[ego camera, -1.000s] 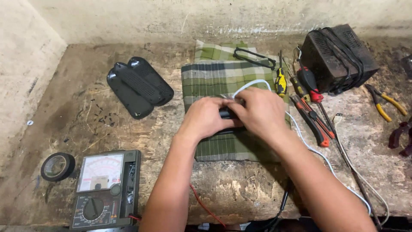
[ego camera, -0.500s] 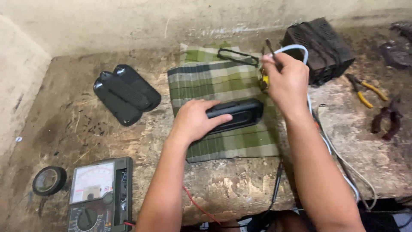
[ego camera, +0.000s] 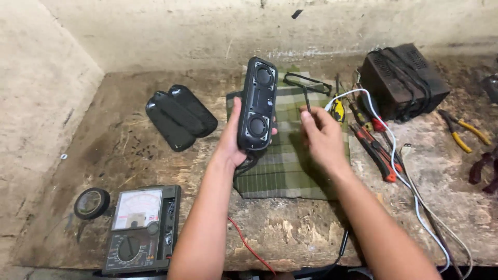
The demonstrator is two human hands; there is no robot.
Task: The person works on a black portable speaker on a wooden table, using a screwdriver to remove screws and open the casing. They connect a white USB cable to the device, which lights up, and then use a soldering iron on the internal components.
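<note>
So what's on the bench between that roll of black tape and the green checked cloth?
In the head view, an analog multimeter lies flat between the tape roll and the cloth, and the person's left forearm crosses above that stretch too.

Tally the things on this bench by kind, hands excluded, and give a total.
Speaker body, held in left hand: 1
Screwdriver, in right hand: 1
Black covers: 2
Multimeter: 1
Tape roll: 1
Checked cloth: 1
Black box: 1
Total: 8

speaker now upright, off cloth
</note>
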